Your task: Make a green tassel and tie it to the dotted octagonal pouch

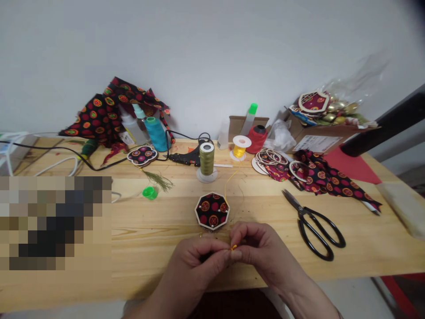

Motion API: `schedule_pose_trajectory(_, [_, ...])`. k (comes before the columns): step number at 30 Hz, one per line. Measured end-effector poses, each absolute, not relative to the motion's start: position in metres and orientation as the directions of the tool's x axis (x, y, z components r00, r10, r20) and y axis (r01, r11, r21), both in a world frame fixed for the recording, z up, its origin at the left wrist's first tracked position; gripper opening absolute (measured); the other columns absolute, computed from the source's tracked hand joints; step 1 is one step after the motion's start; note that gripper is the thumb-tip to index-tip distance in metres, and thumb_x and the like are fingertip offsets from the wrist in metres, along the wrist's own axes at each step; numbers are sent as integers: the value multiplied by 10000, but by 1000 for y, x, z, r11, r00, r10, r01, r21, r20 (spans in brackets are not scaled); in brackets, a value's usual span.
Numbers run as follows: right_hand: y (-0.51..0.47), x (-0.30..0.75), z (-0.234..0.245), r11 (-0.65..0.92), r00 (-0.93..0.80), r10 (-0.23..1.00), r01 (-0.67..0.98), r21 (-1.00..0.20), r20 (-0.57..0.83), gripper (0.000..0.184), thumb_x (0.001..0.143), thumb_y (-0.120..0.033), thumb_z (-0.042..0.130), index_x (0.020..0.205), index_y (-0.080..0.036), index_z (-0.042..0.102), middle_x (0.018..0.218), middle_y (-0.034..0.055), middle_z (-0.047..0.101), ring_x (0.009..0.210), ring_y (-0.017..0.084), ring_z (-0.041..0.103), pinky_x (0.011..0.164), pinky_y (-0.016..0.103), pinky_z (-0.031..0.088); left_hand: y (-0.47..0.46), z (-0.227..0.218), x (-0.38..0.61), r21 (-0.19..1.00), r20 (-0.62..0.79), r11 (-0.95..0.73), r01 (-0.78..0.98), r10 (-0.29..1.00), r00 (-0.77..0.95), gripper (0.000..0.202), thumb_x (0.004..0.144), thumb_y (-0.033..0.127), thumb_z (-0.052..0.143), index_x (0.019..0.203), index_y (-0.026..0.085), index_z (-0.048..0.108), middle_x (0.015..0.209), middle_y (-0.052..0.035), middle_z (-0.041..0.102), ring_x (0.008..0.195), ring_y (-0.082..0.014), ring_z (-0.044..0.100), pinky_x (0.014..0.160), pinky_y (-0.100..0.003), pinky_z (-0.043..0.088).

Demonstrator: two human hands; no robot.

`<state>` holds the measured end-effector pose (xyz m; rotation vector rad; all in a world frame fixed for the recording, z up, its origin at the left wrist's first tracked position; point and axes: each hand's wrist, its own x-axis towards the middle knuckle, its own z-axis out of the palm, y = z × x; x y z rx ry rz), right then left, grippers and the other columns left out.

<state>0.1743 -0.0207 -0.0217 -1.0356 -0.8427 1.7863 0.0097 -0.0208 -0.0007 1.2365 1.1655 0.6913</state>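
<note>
My left hand and my right hand meet near the table's front edge, fingertips pinched together. Between them is a small piece of yellow cord, looped or knotted; the fingers hide most of it. Just beyond my hands lies an octagonal ornament with a pale wooden rim and black fabric patterned in red and orange. A thin yellow strand curves from a spool of yellow cord to the ornament's right edge.
Black-handled scissors lie at the right. Behind stand an olive thread spool, a glue gun, a blue thread cone and a red one. Patterned fabric and a filled cardboard box occupy the right back. A green cap sits left.
</note>
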Motion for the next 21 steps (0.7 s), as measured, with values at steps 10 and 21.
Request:
schedule_pose_trajectory(10, [-21,172,-20,-411,-241,910,-396,-821,-339,221,521,-200,874,609,-175,673,595,-49,622,584,97,556,596,216,450,-19,1,12,954,-287,248,171,921,263,122,705,296,705,631,255,792,596,-17,694,613,-183,577,595,-253,431])
schedule_pose_trajectory(21, [-22,171,-18,-415,-229,908,-382,-825,-351,207,531,-194,864,605,-169,673,581,-53,608,570,87,532,583,205,421,-20,-2,12,953,-287,246,179,922,260,150,713,334,698,627,252,789,568,-12,675,609,-190,583,598,-259,444])
